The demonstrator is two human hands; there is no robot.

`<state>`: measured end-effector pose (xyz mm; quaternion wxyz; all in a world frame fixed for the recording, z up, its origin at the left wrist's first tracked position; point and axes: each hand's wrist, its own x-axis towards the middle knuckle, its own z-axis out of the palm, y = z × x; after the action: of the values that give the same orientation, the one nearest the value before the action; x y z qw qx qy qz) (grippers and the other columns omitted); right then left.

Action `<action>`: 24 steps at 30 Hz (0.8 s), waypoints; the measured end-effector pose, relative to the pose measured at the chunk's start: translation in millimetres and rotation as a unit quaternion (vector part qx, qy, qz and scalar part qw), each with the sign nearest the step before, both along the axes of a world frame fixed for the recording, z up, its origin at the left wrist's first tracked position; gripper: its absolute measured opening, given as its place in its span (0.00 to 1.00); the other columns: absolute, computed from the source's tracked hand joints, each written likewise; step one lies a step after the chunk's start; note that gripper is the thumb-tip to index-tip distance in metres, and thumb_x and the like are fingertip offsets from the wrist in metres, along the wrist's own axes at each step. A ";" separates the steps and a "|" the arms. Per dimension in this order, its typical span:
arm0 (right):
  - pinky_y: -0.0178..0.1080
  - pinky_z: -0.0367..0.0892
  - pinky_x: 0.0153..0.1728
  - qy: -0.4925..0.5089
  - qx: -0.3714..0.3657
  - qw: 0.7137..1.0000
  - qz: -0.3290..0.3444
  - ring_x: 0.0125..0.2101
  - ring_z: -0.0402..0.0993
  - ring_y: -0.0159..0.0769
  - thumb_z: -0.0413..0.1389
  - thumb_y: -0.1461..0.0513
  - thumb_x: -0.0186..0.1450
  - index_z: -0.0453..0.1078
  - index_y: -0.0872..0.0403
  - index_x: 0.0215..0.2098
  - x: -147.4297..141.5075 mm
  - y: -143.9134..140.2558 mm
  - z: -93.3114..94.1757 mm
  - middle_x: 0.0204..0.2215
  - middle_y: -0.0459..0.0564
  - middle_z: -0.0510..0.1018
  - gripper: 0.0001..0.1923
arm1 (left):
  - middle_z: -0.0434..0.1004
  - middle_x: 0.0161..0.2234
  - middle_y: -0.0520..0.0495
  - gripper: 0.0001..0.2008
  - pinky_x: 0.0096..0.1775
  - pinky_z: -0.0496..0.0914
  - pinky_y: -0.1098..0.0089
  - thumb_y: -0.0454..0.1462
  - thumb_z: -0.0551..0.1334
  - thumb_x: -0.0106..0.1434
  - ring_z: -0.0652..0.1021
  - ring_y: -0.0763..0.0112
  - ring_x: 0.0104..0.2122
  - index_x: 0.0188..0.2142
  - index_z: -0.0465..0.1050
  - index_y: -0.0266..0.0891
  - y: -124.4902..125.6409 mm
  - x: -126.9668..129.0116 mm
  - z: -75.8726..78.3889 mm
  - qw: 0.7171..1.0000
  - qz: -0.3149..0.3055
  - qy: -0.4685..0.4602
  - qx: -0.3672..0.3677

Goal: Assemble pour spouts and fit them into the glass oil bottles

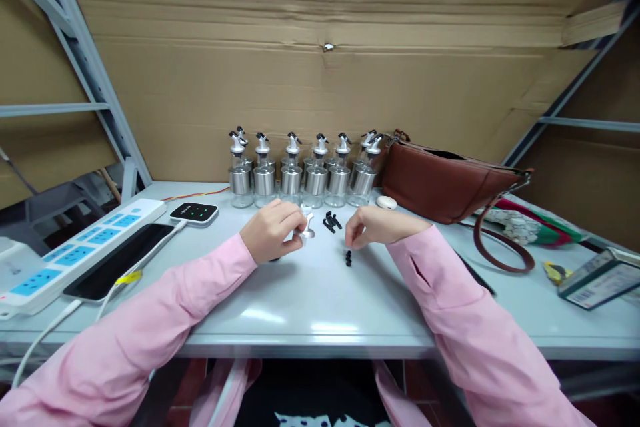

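My left hand (273,230) pinches a silver pourer spout (308,231) between thumb and fingers, just above the table. My right hand (369,225) points down with its fingertips together, right by a short row of small black pieces (349,258). Whatever may be between those fingertips is hidden. Several loose black flip caps (331,221) lie in a small pile between the two hands, a little farther back. Something dark shows partly under my left wrist.
Several glass oil bottles (316,181) with metal sleeves and pourer tops stand along the cardboard wall. To the right are a brown handbag (445,180), a white round object (387,203) and a box (600,278). A power strip (83,253), phone (120,260) and black-topped device (194,213) lie left.
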<state>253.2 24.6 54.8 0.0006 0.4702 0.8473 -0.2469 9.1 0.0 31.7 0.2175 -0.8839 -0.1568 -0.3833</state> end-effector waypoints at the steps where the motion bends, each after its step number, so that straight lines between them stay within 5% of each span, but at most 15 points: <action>1: 0.32 0.64 0.31 -0.007 -0.006 1.000 -0.002 0.27 0.72 0.33 0.58 0.70 0.49 0.78 0.58 0.28 -1.5 -0.3 -0.6 0.24 0.47 0.78 0.09 | 0.70 0.25 0.50 0.06 0.30 0.61 0.71 0.28 0.52 0.54 0.70 0.72 0.26 0.28 0.61 0.39 0.2 -0.4 -0.3 1.000 0.003 0.001 -0.007; 24: 0.32 0.61 0.28 -0.041 0.122 0.992 -0.004 0.26 0.72 0.33 0.56 0.73 0.50 0.77 0.58 0.27 -29.5 -4.3 -8.2 0.24 0.50 0.79 0.10 | 0.71 0.26 0.50 0.06 0.30 0.62 0.72 0.28 0.53 0.54 0.69 0.72 0.26 0.28 0.61 0.40 2.7 -1.7 -4.5 0.998 0.013 0.021 -0.052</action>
<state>223.8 20.2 46.7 -0.0227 0.4796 0.8687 -0.1220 7.4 2.8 27.2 0.1799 -0.8998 -0.1833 -0.3528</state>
